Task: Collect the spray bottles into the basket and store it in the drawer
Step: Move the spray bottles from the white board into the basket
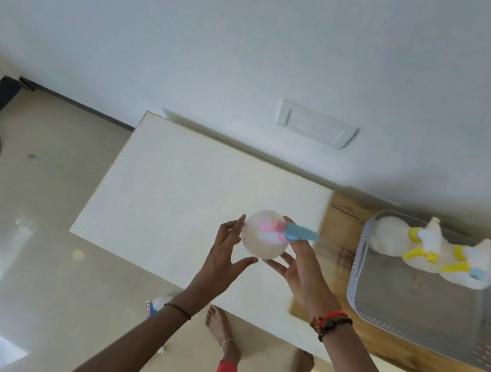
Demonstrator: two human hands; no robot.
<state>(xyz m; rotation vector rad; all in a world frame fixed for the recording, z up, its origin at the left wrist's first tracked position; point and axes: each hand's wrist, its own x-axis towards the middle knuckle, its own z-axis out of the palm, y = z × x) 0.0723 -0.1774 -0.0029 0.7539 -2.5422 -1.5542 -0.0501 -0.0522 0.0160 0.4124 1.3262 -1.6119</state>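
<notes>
A round white plastic spray bottle with a pink and blue trigger head (262,238) sits at frame centre above the white table (176,183). The left hand (226,252) presses its side with straight fingers, and the right hand (301,271) cups it between thumb and fingers. Such a loose hold on a smooth, round body could let it slip before it reaches the grey perforated plastic basket (358,278) at right, which already holds other bottles.
</notes>
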